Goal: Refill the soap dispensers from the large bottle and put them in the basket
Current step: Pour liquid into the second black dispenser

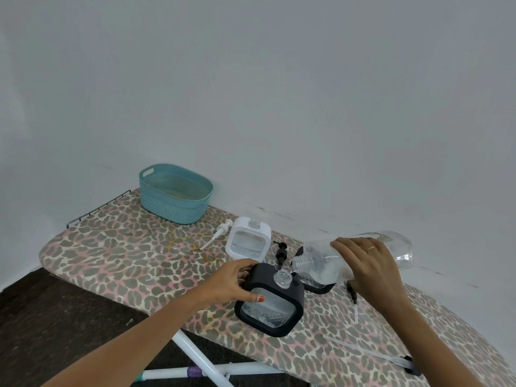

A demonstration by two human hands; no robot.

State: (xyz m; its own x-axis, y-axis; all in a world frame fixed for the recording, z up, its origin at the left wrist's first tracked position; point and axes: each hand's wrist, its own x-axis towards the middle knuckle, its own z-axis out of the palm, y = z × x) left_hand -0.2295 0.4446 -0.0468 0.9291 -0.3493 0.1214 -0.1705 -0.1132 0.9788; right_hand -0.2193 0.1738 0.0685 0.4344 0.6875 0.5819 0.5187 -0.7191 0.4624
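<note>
So far you are mid-pour: your left hand grips the near black dispenser, your right hand grips the large bottle tipped over its neck, while the white dispenser waits uncapped and the basket holds none.

Left hand and right hand both curled, gripping.

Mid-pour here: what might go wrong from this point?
1. The large bottle, tilted in the right hand, feeds a narrow neck on the black dispenser, which the left hand steadies; the stream may miss and wet the ironing board.
2. A loose pump lies beside the right forearm and might get knocked away.
</note>
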